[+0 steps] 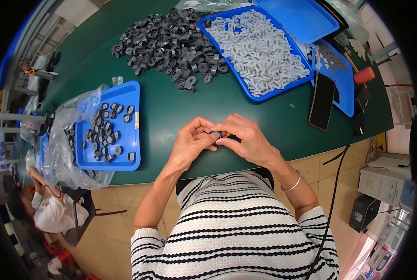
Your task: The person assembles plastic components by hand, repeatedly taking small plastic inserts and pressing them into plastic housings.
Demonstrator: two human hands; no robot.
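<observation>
Between my two hands, just above the near edge of the green table, is a small dark grey round plastic part [216,134]. My left hand [193,139] pinches it from the left, thumb and fingers closed. My right hand [244,136] grips its right side between thumb and fingers. The fingertips cover much of the part. Farther off lies a heap of similar dark grey plastic parts [171,44]. Beside it a blue tray [257,99] holds many small whitish translucent pieces [260,51]. At left, another blue tray [133,126] holds several dark round parts [107,133].
A smartphone [322,101] lies at right beside a blue tray [344,88] with dark bits. A red cylinder [364,75] stands near the right edge. Clear plastic bags [61,140] drape by the left tray. A black cable [335,196] hangs at right. Another person [54,210] sits at left.
</observation>
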